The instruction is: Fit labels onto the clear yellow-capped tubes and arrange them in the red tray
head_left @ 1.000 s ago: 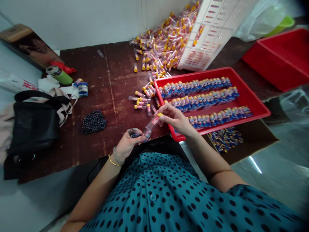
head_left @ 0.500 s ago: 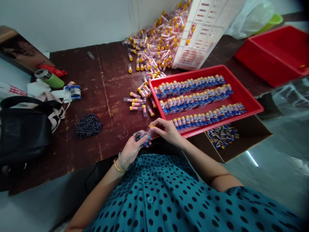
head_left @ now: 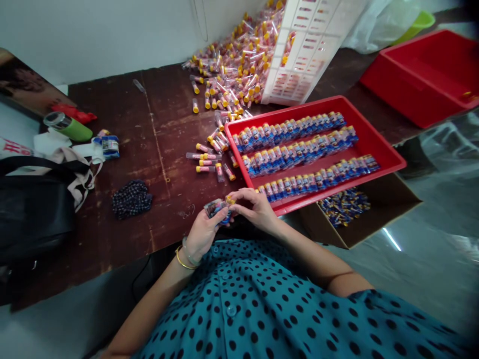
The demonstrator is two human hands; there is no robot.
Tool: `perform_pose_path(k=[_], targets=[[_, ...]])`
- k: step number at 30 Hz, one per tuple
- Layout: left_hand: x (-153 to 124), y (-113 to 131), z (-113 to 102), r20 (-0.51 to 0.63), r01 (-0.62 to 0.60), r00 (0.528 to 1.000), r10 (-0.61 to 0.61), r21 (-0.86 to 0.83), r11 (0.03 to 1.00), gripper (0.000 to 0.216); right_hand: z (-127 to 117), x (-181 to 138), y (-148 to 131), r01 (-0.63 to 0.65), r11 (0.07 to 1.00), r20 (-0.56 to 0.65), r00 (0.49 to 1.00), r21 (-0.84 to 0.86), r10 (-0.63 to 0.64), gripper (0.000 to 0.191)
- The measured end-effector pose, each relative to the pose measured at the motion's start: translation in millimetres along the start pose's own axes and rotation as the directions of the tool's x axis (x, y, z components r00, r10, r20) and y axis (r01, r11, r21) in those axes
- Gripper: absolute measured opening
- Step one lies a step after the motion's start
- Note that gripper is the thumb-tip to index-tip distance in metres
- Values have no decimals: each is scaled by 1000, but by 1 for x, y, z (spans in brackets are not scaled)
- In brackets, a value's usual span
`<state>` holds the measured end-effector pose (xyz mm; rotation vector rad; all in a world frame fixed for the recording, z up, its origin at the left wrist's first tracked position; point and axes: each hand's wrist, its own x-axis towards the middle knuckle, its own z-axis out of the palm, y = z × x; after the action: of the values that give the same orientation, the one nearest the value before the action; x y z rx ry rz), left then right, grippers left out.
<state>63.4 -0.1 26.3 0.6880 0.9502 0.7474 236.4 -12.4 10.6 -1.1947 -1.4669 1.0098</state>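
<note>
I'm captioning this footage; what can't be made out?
All head view:
Number of pieces in the printed bundle: the left hand covers part of it.
Lower end of the yellow-capped tube at the right hand: lost among fingers and bundle.
Tube pile: partly behind the white basket.
Black bag: cut off by the left edge.
Print on packs in the red tray: too small.

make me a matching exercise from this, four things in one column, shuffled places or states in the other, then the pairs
Column one:
1. Right hand
2. Red tray
3. Cardboard box
4. Checked cloth

Column two:
A. Bunched up on the dark table
B. Holding yellow-topped items in three rows
C. Up against a yellow cap
D. Open, with small pieces piled loosely inside

Pairs: 1-C, 2-B, 3-D, 4-A
</note>
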Motion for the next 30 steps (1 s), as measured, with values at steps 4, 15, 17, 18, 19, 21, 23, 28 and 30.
perform_pose_path(k=[4, 15, 17, 18, 19, 21, 23, 28, 30], targets=[[0, 1, 2, -3, -10, 1000, 10, 13, 1000, 26, -1, 3, -2, 43, 999, 5, 999, -5, -43, 12], [7, -7, -1, -36, -144, 989, 145, 42, 989, 33, 1, 0, -6, 0, 983, 52, 999, 183, -9, 42], [7, -7, -1, -49, -136, 989, 138, 53, 989, 33, 0, 1, -12, 18, 983, 70, 997, 184, -31, 27], [7, -6, 0, -61, -120, 991, 123, 43, 992, 33, -3, 3, -14, 6, 977, 71, 997, 214, -22, 22], [7, -6, 0, -71, -98, 992, 100, 23, 995, 32, -8, 6, -14, -23, 966, 70, 998, 257, 5, 21], [9, -5, -3, -82, -30, 996, 27, -29, 999, 32, -28, 19, -12, -97, 940, 57, 995, 326, 83, 22], [11, -6, -8, -72, 15, 997, -20, -68, 998, 30, -59, 40, -6, -127, 949, 11, 992, 288, 129, 23], [13, -6, -17, -50, 79, 995, -81, -40, 996, 28, -126, 97, 17, -217, 952, -150, 971, -215, 188, 26], [10, -7, -16, -43, 96, 994, -96, -8, 995, 28, -128, 111, 24, -244, 884, -123, 969, -399, 212, 23]])
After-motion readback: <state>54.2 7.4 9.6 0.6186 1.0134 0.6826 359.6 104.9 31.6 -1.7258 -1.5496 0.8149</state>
